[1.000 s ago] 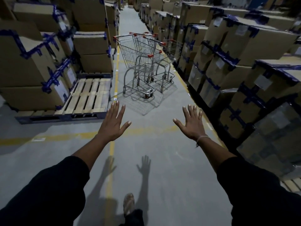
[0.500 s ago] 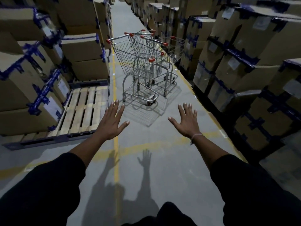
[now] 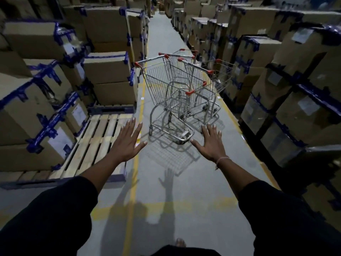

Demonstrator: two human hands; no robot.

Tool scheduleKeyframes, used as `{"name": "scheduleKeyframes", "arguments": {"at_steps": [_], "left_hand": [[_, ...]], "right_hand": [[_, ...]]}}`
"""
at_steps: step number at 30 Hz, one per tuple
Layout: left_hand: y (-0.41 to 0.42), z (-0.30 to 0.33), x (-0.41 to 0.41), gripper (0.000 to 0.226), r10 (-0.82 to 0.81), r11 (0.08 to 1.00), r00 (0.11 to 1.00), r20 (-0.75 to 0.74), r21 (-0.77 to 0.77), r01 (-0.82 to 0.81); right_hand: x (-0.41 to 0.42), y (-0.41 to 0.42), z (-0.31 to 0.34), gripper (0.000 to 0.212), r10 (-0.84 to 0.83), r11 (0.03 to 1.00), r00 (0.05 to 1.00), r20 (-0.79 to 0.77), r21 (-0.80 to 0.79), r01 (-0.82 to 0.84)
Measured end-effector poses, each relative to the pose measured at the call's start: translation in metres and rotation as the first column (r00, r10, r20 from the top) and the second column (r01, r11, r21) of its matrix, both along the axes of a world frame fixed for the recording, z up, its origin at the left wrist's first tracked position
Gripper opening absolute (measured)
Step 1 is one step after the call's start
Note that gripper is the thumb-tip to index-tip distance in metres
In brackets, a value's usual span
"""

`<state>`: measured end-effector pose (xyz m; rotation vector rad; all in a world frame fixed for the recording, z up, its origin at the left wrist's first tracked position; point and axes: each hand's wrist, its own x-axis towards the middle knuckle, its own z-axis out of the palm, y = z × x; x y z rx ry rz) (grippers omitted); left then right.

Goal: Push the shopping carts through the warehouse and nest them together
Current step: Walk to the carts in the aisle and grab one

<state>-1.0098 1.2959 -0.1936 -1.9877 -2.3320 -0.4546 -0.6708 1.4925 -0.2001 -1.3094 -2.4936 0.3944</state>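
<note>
Two silver wire shopping carts with red corner caps stand in the aisle ahead. The nearer cart [image 3: 164, 85] is on the left, its base frame pointing toward me. The second cart [image 3: 204, 84] stands just right of it and slightly behind, overlapping it. My left hand [image 3: 127, 141] and my right hand [image 3: 210, 143] are stretched forward, palms down, fingers spread, holding nothing. Both hands are short of the carts and touch neither. A thin bracelet circles my right wrist.
Stacked cardboard boxes [image 3: 107, 76] with blue tape line the left side, and more boxes [image 3: 287, 84] wall the right side. A bare wooden pallet [image 3: 97, 137] lies at the left. Yellow floor lines [image 3: 135, 163] mark the grey aisle, which runs on behind the carts.
The carts have grown larger and nearer in view as I walked toward them. The pallet has slid closer on the left. My hands stay spread and outstretched.
</note>
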Motion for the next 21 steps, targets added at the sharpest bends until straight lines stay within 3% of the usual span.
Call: {"name": "scheduleKeyframes", "arguments": {"at_steps": [13,21], "left_hand": [[0.194,-0.004,-0.126,0.086,0.081,0.996,0.996,0.032,0.020,-0.082],[0.317,-0.030,-0.279,0.082,0.102,0.995,0.994,0.045,-0.001,-0.102]], "right_hand": [[-0.168,0.212,0.023,0.105,0.105,0.992,0.994,0.019,0.073,-0.107],[-0.304,0.318,0.000,0.099,0.087,0.996,0.995,0.037,0.032,-0.089]]}}
